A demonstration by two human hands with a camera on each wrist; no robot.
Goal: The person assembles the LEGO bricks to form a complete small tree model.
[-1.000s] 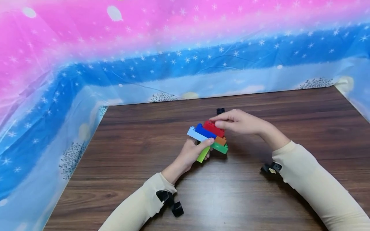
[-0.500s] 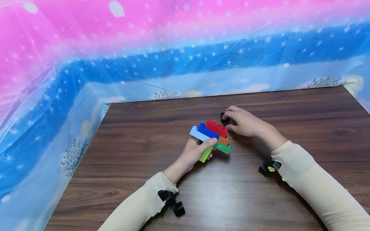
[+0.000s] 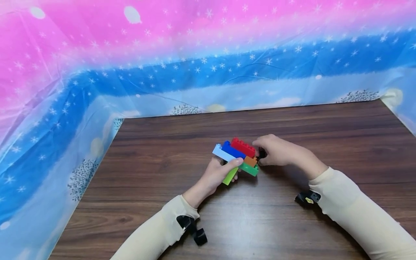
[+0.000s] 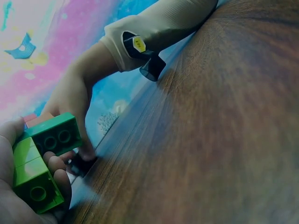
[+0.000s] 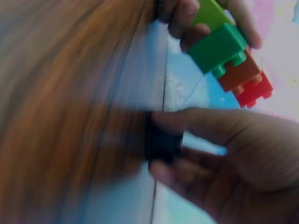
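Gripping the stacked brick assembly (image 3: 236,158) from below, left hand (image 3: 217,175) has fingers curled round its lime and green bricks at centre of the head frame, just above the wooden table (image 3: 162,202). Right hand (image 3: 276,151) sits just right of it, thumb and fingers pinched on a small black brick (image 3: 261,154) close beside the stack's orange-green end; whether they touch is unclear. Starry pink-blue cloth (image 3: 97,54) fills the upper frame.
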